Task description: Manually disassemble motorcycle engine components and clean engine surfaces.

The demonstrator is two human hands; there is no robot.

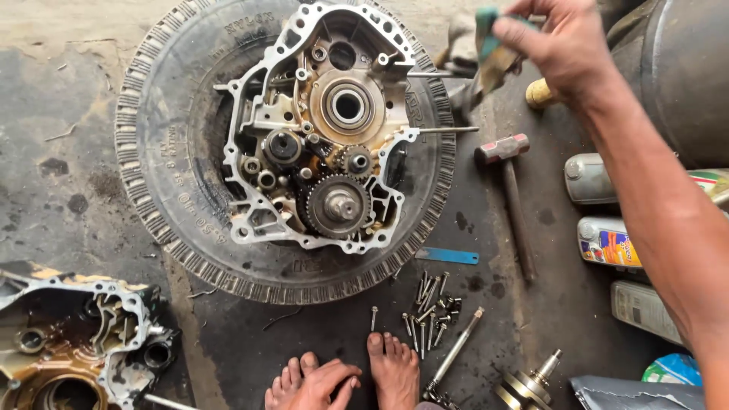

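oil-stained concrete floor [68,137] carries a worn tyre [159,152] with an engine crankcase half [319,129] lying in its middle, gears up. right hand [566,45] reaches past the tyre's far edge, fingers pinched on a green-handled tool [490,42]. left hand [323,387] rests loosely spread on a bare foot [292,380]. loose bolts [429,307] lie near the feet, a hammer [509,182] just beside the tyre.

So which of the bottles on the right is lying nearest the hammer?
The grey bottle, topmost of the row, lies closest to the hammer; the colourful-labelled bottle and pale one sit lower down.
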